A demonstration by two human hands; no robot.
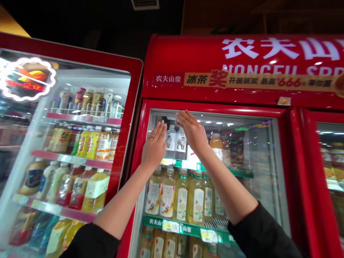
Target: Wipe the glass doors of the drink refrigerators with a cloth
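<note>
My left hand (154,145) lies flat with outstretched fingers at the upper left of a glass cooler door (264,150), near its red frame (139,147). A thin ring is on one finger. Beside it, my right hand (194,130) is raised to the top of the same glass, its fingers pressed together and pointing left. A small pale patch shows under those fingertips; what it is I cannot make out. Behind the glass stand clear bottles with animal pictures (180,141), an orange drink bottle (216,146) and, lower down, yellow tea bottles (168,193).
To the left is another red-framed drinks cooler (114,182), with several shelves of bottles and a glowing round sign (28,79). A red header (185,53) with white lettering runs above the right cooler. A further door (333,161) borders it on the right.
</note>
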